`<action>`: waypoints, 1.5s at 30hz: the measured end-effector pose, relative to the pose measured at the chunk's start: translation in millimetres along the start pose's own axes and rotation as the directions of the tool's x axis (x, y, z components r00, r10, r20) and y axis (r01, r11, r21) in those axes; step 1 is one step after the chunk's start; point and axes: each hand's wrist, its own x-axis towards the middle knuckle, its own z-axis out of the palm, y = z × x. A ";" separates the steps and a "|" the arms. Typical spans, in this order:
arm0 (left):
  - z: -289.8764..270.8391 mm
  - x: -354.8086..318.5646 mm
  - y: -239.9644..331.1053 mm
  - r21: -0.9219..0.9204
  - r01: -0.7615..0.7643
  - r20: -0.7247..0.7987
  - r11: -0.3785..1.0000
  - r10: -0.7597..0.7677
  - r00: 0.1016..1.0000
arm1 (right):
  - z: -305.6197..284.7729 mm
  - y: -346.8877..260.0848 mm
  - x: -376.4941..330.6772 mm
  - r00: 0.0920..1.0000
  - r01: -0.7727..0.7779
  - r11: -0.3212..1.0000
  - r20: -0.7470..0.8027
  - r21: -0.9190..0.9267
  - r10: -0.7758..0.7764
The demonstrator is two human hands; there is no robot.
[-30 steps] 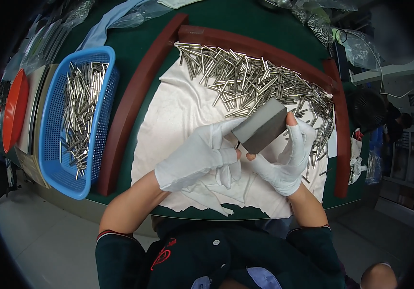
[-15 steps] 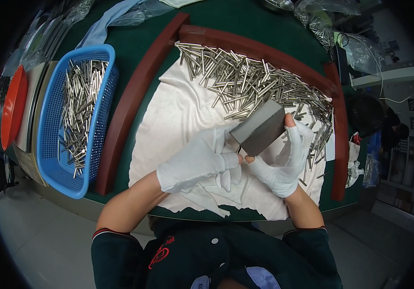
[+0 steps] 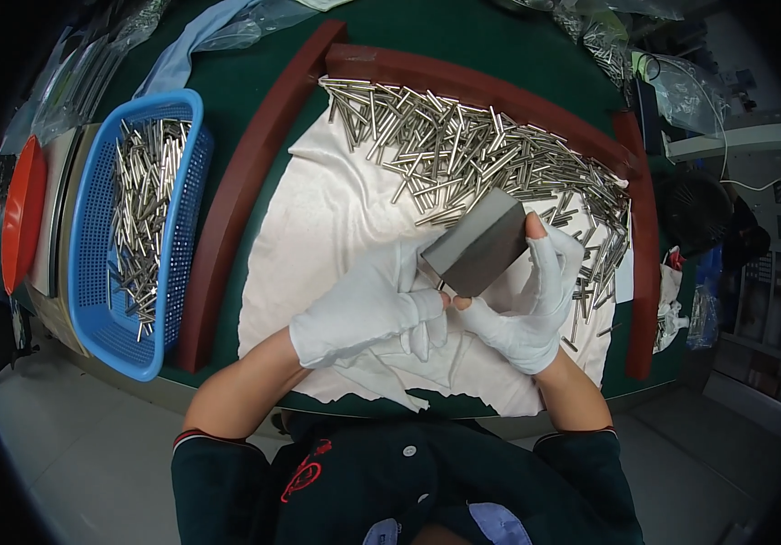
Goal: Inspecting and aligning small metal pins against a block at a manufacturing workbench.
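Note:
A dark grey rectangular block (image 3: 483,247) is held tilted above the pale cloth. My right hand (image 3: 531,300), in a white glove with bare fingertips, grips it between a fingertip at its right edge and the thumb below. My gloved left hand (image 3: 368,304) is closed at the block's lower left corner, its thumb and finger pinched on a thin metal pin (image 3: 441,285). Only a short end of that pin shows; part of the left fingers is hidden behind the block. Beyond the block lies a heap of loose metal pins (image 3: 463,150).
Dark red wooden bars (image 3: 249,195) frame the cloth (image 3: 295,241) on the green table (image 3: 436,34). To the left stands a blue perforated basket (image 3: 172,300) with more pins. An orange-red dish (image 3: 23,213) is farther left. Plastic bags (image 3: 688,100) lie at the back right.
The block and both hands have shifted slightly left in the picture, as has the scene around them. The block's broad face looks slightly more turned toward me. Both hands keep their holds.

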 end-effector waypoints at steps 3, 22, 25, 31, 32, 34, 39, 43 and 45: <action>-1.6 -0.8 -1.0 -0.006 -0.012 -0.002 1.000 0.012 1.000 | -3.1 3.0 -4.3 1.000 0.005 1.000 -0.002 -0.009 -0.005; -0.4 -7.0 -12.8 -0.067 -0.067 0.032 0.996 0.069 0.997 | -5.6 -6.5 -9.1 0.997 0.040 0.998 -0.064 -0.043 -0.043; 2.0 -4.9 -15.5 0.001 -0.043 0.053 0.999 0.043 0.998 | -2.0 -12.2 -6.6 0.992 0.068 0.998 -0.109 -0.005 -0.068; 0.0 -6.9 -15.1 0.093 -0.012 0.047 0.996 0.008 0.999 | 1.1 -11.2 -8.7 0.984 0.088 0.993 -0.147 -0.075 -0.098; -1.3 -6.5 -16.4 0.097 -0.029 0.082 0.995 0.021 0.996 | 0.8 -11.6 -8.9 0.982 0.091 0.993 -0.157 -0.077 -0.102; -1.2 -8.9 -15.0 0.036 -0.076 0.072 0.996 0.074 0.995 | -2.5 -9.8 -11.4 0.989 0.023 0.998 -0.142 -0.051 -0.030; -6.6 -10.1 -13.5 -0.149 -0.227 0.056 0.963 0.237 0.970 | -13.1 0.3 -12.2 0.983 0.077 0.978 -0.152 -0.192 -0.107; -6.2 -14.0 -13.6 -0.180 -0.165 0.103 0.970 0.185 0.977 | -11.7 -2.9 -12.0 0.977 0.056 0.984 -0.192 -0.171 -0.089; -8.7 -9.3 -17.8 -0.241 -0.162 0.113 0.957 0.194 0.975 | -13.2 -4.1 -11.0 0.976 0.072 0.985 -0.192 -0.155 -0.101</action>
